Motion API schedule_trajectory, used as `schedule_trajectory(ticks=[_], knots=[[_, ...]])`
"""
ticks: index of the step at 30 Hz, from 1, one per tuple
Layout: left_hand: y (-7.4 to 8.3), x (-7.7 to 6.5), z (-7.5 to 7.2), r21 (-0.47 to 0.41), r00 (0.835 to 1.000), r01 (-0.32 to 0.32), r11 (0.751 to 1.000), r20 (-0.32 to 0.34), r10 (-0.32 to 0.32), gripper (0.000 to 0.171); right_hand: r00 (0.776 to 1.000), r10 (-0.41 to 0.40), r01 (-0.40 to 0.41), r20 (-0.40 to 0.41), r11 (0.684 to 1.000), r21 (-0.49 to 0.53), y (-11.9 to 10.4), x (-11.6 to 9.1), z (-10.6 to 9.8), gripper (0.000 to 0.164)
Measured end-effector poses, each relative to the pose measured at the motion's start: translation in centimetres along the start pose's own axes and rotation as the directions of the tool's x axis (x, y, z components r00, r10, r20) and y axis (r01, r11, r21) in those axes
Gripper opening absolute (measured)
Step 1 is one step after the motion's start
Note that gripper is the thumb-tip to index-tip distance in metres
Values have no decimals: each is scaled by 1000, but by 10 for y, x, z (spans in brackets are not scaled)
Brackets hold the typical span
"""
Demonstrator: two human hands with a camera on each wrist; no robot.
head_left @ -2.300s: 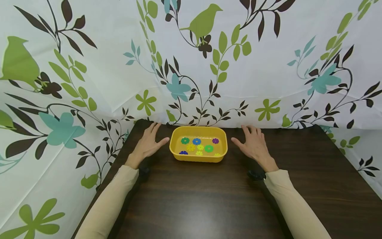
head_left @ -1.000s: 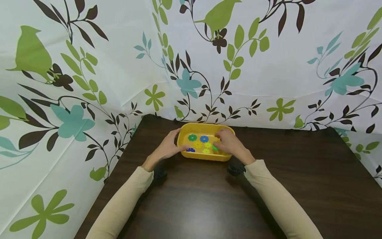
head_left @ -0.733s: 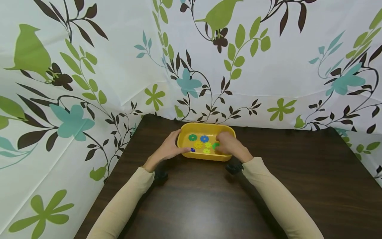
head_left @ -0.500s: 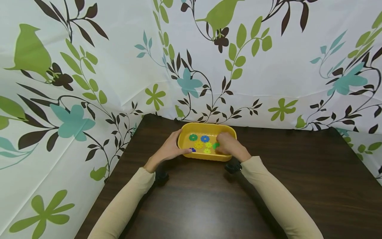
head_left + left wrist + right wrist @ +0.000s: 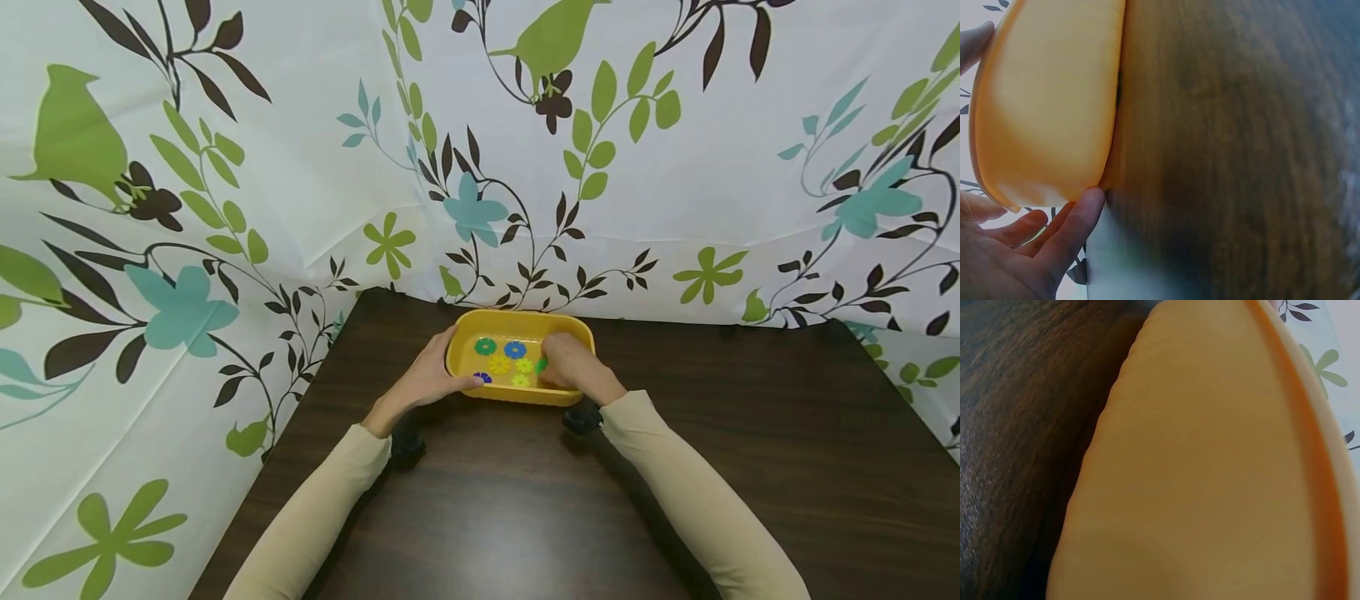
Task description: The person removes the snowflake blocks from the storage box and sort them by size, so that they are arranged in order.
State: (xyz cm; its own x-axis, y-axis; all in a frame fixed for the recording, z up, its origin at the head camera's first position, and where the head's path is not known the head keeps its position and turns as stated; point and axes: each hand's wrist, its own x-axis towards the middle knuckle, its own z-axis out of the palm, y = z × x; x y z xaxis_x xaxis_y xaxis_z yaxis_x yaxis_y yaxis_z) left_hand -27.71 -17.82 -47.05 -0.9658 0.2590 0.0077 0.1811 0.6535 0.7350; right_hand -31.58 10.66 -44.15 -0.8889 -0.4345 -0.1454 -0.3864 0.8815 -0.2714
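A yellow plastic basin [image 5: 517, 398] sits near the table's back edge, holding several small notched discs. Among them are a dark green disc [image 5: 486, 346], a blue disc [image 5: 514, 350], yellow ones [image 5: 498, 364] and a dark blue disc [image 5: 483, 378]. My left hand [image 5: 429, 375] holds the basin's left end, its thumb over the front rim; in the left wrist view, fingers [image 5: 1079, 215] touch the end wall. My right hand [image 5: 573, 364] reaches into the right side with curled fingers, beside a partly covered bright green disc [image 5: 541, 366]. Its fingertips are hidden; the right wrist view shows only basin wall [image 5: 1197, 456].
The dark wood table [image 5: 495, 500] stretches toward me and to the right. A white curtain [image 5: 675, 167] patterned with leaves and birds hangs behind the table and along its left side. Dark wrist cameras [image 5: 581, 419] sit under both wrists.
Both hands came inward from beside the basin. The left took hold of its left end; the right went inside and its fingers curled. Over the last half second almost nothing moved.
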Motion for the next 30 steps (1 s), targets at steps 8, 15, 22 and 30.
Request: schedule_trajectory(ticks=[8,15,22,30], knots=[[2,-2,0,-6,1000,-1,1000,-3,1,116,1000,19,-19,15,1000,-18,-3,1,3,28],[0,-2,-1,-13,1000,3,1000,7,-3,118,999,20,-21,28,1000,18,-1,-2,3,19],[-3,-2,-1,-27,1000,-1,1000,16,1,118,998,18,-22,66,998,64,3,-2,3,23],[-2,-3,-1,-30,1000,-10,1000,16,10,117,991,-4,0,132,1000,31,-5,-7,-5,44]])
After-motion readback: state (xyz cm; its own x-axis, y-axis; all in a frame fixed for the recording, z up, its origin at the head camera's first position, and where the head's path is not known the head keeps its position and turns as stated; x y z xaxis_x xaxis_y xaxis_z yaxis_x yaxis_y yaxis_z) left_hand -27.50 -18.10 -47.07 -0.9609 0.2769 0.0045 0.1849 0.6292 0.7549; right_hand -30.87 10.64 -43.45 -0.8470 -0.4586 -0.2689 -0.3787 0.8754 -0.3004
